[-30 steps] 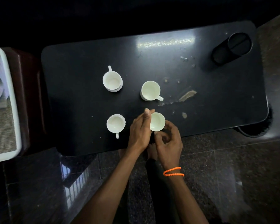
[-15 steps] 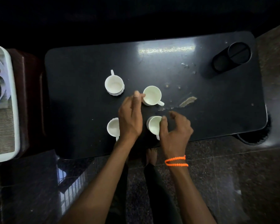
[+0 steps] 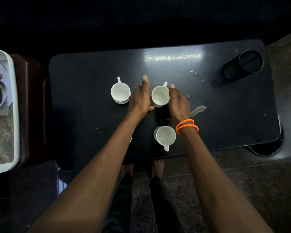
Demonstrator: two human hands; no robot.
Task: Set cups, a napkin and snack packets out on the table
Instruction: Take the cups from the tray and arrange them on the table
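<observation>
a: what are your hands doing?

b: both are cupping the far right cup [image 3: 160, 97] on the table [image 3: 91, 73]. my left hand [image 3: 140, 98] is pressing its left side, thumb curling under the near edge, index finger stretching past it. my right hand [image 3: 178, 102] is closing round its right side, fingertips at the rim. the handle is pointing away from me.

a: lifted or resting?

b: i can't tell. it's looking slightly tipped, mouth up.

a: and the other cups?

b: the far left cup [image 3: 120, 93] is standing just beside my left hand, handle pointing away. the near cup [image 3: 165, 136] is sitting under my right wrist, next to my orange bracelet [image 3: 186, 126], handle pointing toward me. a fourth cup [image 3: 131, 139] is hiding under my left forearm; only a sliver is showing.

a: anything else on the table?

b: a black holder [image 3: 242, 65] is lying at the far right corner, and a scuff [image 3: 197, 109] is showing right of my right hand. a white tray [image 3: 14, 106] is sitting off to the left, off the table.
</observation>
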